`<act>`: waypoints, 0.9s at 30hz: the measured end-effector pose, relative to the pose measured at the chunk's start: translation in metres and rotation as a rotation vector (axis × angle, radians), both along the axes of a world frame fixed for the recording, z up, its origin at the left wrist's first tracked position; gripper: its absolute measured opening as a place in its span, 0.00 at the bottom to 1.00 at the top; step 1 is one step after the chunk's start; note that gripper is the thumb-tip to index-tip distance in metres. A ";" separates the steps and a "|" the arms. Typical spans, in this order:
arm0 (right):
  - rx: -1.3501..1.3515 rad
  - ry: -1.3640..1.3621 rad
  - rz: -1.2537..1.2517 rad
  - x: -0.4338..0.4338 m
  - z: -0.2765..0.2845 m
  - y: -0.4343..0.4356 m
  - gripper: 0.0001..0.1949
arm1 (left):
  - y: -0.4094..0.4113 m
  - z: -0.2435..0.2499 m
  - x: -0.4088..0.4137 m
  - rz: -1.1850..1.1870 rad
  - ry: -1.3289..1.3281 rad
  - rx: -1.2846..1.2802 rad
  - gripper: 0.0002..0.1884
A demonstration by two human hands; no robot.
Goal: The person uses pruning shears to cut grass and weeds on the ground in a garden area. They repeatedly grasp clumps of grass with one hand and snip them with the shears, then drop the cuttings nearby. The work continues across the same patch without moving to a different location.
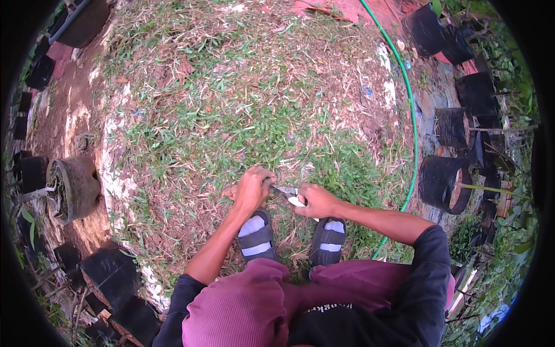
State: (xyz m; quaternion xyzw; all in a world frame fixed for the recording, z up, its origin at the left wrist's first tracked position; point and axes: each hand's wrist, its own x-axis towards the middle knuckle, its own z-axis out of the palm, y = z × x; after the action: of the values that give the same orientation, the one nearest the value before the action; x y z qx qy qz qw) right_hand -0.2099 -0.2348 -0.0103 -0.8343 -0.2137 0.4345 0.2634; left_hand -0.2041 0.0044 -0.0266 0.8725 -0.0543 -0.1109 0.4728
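Note:
My right hand (317, 200) grips a pair of pruning shears (287, 190) by its white handles, low over the grass in front of my feet. The metal blades point left, towards my left hand (254, 187). That hand has its fingers curled in right by the blade tips; whether a stem or anything else is pinched there is too small to tell. Below both hands lies patchy grass (269, 126) mixed with dry clippings. A brown dry leaf (229, 191) rests just left of my left hand.
A green garden hose (415, 143) curves down the right side. Black plant pots (440, 184) with stems line the right edge, and more black pots (110, 273) stand at lower left. A weathered round pot (80, 188) lies on the left. My sandalled feet (256, 236) are beneath my hands.

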 end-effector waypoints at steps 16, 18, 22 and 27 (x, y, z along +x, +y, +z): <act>0.074 -0.013 0.034 0.039 0.030 -0.033 0.28 | 0.055 0.003 -0.038 0.055 -0.083 0.377 0.34; -0.073 -0.312 0.286 0.046 0.046 -0.038 0.32 | 0.042 -0.012 -0.046 0.120 -0.194 0.375 0.24; -0.112 -0.486 0.356 0.029 0.036 -0.036 0.33 | 0.037 -0.031 -0.040 0.137 -0.161 0.321 0.12; -0.163 -0.446 0.264 0.000 0.014 0.024 0.25 | 0.035 -0.014 -0.032 0.178 -0.066 0.211 0.06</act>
State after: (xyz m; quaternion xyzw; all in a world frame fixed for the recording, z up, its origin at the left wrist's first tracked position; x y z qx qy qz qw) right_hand -0.2098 -0.2113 0.0036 -0.8928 -0.3377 0.2863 0.0828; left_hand -0.2358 0.0397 -0.0402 0.9219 0.0198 -0.0446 0.3843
